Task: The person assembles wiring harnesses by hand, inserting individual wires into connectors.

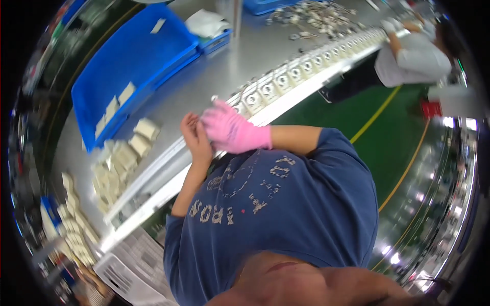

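My right hand (230, 128), in a pink glove, is bent inward beside the lit line of parts, its fingers closed. A small white piece (215, 97) shows at the glove's upper edge; blur hides whether the fingers grip it. My bare left hand (197, 135) is up against the glove, with its fingers curled in. Whatever it may hold is hidden. Just beyond the glove begins a long row of square cream housings (268, 90) with round dark-rimmed openings.
A large blue bin (138, 48) holds a few cream pieces. Cream blocks (121, 162) are heaped on the metal bench (217, 71). Loose small parts (319, 18) lie at the back. A co-worker (413, 58) stands at the far right. A white crate (135, 268) is at lower left.
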Tool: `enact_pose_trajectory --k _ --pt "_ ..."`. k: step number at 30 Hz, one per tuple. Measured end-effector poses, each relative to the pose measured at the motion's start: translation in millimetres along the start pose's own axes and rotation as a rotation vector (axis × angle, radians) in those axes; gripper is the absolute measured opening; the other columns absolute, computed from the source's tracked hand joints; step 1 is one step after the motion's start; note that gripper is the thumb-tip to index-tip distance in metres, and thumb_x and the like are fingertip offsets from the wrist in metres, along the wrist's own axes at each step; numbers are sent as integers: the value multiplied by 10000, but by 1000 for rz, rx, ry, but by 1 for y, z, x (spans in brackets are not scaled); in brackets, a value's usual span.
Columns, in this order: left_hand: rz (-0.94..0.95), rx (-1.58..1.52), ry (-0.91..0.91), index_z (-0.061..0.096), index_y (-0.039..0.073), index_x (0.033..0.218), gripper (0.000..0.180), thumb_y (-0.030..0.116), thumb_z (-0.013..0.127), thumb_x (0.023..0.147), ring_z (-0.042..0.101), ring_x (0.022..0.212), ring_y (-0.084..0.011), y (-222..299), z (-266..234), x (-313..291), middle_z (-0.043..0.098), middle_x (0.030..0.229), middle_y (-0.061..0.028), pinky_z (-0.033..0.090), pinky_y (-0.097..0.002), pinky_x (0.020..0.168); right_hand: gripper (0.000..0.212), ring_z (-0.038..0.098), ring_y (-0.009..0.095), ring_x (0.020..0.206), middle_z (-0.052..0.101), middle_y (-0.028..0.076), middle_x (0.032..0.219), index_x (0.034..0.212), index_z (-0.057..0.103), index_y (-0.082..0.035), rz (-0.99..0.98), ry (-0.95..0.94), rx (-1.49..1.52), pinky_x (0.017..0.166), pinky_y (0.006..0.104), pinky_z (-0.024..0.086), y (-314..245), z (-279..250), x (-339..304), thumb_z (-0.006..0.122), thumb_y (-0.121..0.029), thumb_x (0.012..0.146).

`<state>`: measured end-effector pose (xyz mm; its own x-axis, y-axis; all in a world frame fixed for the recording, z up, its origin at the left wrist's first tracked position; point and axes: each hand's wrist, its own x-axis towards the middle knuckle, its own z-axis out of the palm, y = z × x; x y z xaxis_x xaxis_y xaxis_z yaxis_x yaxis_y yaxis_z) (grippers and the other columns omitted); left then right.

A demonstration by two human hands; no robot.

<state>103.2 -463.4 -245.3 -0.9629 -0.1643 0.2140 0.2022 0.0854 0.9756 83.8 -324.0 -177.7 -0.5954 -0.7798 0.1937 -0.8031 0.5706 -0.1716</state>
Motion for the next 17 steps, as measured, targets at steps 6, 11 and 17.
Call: enact_pose_trajectory --k 6,11,17 --pt "4 33 -57 389 -9 1208 340 120 428 896 462 1023 -224 2 -5 -4 466 1105 -154 369 -334 893 283 490 252 977 538 111 929 899 618 -59 -6 142 -79 981 456 246 -14 20 -11 523 -264 728" --pt "202 343 -205 440 -18 1154 357 132 492 834 455 1016 -327 10 -1 -4 466 1109 -191 369 -383 878 281 494 311 915 533 157 915 919 531 -3 59 276 225 857 405 369 -12 21 -9 557 -155 684" --pt "244 375 -196 451 15 1152 420 174 582 787 444 1033 -338 34 -14 -19 452 1139 -192 340 -416 914 569 378 334 1195 473 159 1217 1196 485 -24 -27 -14 34 1037 467 244 -9 13 -13 591 -290 704"
